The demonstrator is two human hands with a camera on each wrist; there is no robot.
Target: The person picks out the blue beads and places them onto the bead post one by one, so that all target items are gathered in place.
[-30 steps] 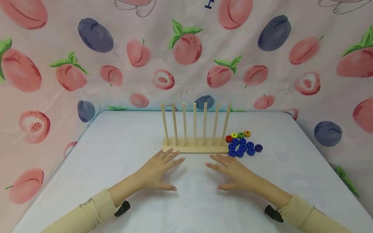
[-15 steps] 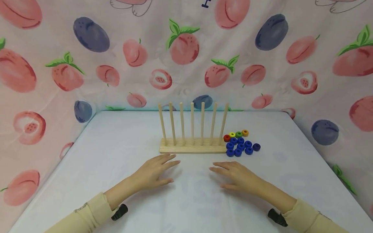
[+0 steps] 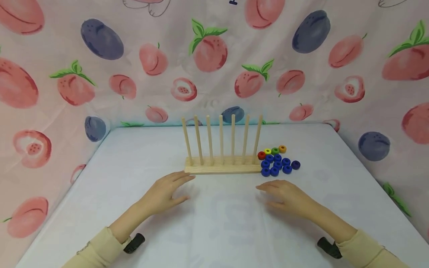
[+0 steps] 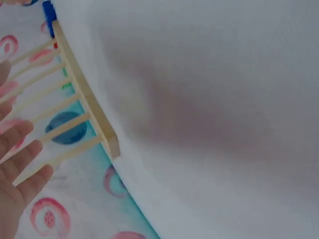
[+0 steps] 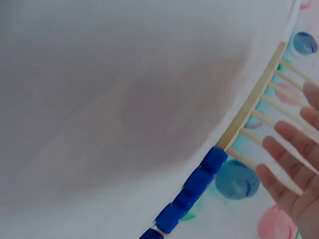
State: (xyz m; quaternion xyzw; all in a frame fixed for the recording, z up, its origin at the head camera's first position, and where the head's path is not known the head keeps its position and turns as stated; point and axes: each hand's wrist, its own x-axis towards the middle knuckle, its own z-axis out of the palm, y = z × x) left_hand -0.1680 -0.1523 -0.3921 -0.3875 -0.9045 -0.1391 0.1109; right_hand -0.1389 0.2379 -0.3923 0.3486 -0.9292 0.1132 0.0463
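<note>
A pale wooden rack [image 3: 222, 169] with several upright pegs stands at mid-table in the head view; its pegs carry nothing. Against its right end lie several blue beads [image 3: 277, 164], with a red bead [image 3: 261, 155], a yellow bead [image 3: 267, 151], a green bead [image 3: 275, 150] and an orange bead [image 3: 282, 149] behind them. A dark purple bead [image 3: 295, 165] lies at the far right. My left hand [image 3: 164, 191] hovers near the rack's front left corner, fingers extended, holding nothing. In front of the beads, my right hand [image 3: 289, 197] is likewise extended and holds nothing.
The table [image 3: 221, 230] has a white cover. Behind and at both sides hangs a fruit-printed cloth [image 3: 214, 93]. Dark wrist devices [image 3: 134, 243] sit under both sleeve cuffs.
Both hands have drawn apart, the left moving leftward and the right moving rightward. The rack and beads keep their places on the table; the head view has shifted slightly.
</note>
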